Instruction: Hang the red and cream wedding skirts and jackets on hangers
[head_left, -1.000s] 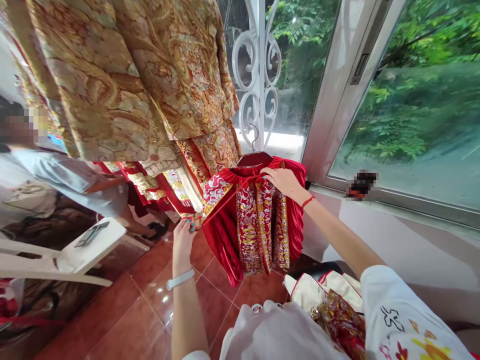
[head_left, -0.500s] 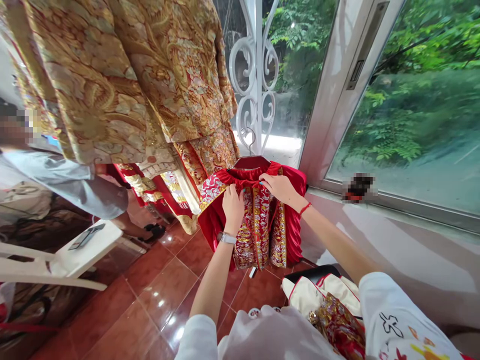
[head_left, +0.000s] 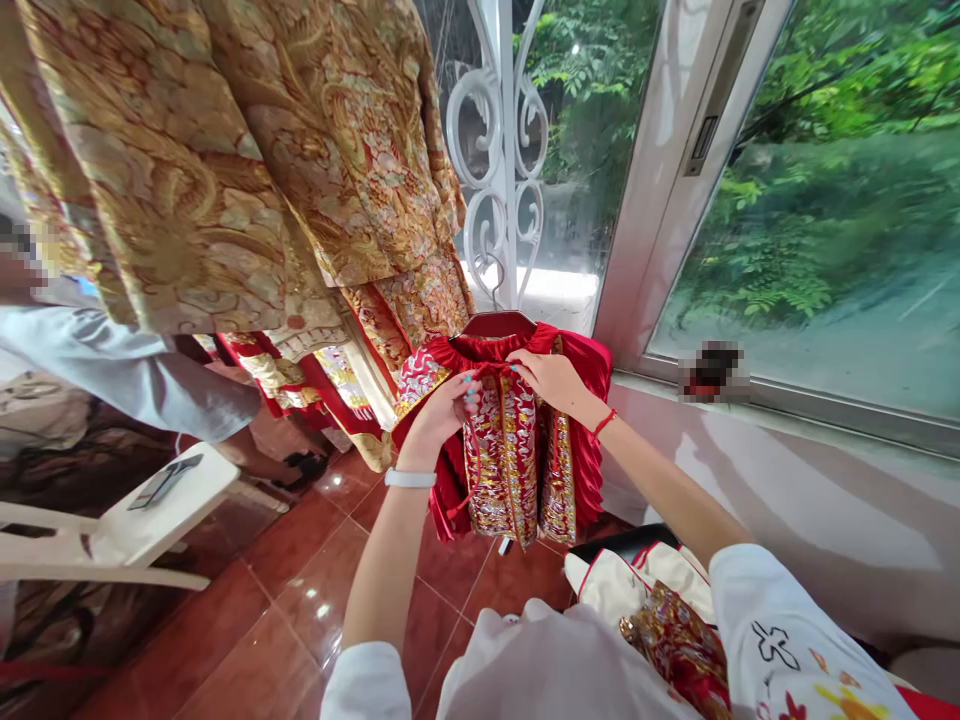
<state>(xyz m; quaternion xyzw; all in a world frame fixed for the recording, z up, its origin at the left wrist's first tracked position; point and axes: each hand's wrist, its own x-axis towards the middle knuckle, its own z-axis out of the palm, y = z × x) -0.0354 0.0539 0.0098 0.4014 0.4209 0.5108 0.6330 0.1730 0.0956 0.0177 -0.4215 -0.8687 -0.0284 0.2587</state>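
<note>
A red garment [head_left: 501,460] with gold and silver embroidered panels and pleated red sides hangs from a hanger [head_left: 496,322] in front of me. A thin red cord [head_left: 475,470] runs across its gathered top edge, and a loose end dangles beneath my left hand. My left hand [head_left: 444,415], wearing a pale wristband, is closed in a pinch on that cord at the left of the top edge. My right hand [head_left: 553,382] pinches the cord near the middle of the top edge; its fingertips partly hide the spot.
Large gold brocade garments [head_left: 300,170] hang at upper left. A white chair [head_left: 169,490] with a phone [head_left: 166,480] on it stands left, near another person [head_left: 112,365]. A window [head_left: 825,250] is at right. Folded white and red-gold clothing [head_left: 667,620] lies below right.
My left hand has moved left and turned, drawing the cord outward from the garment's top edge. My right hand has shifted slightly left, staying at the top edge.
</note>
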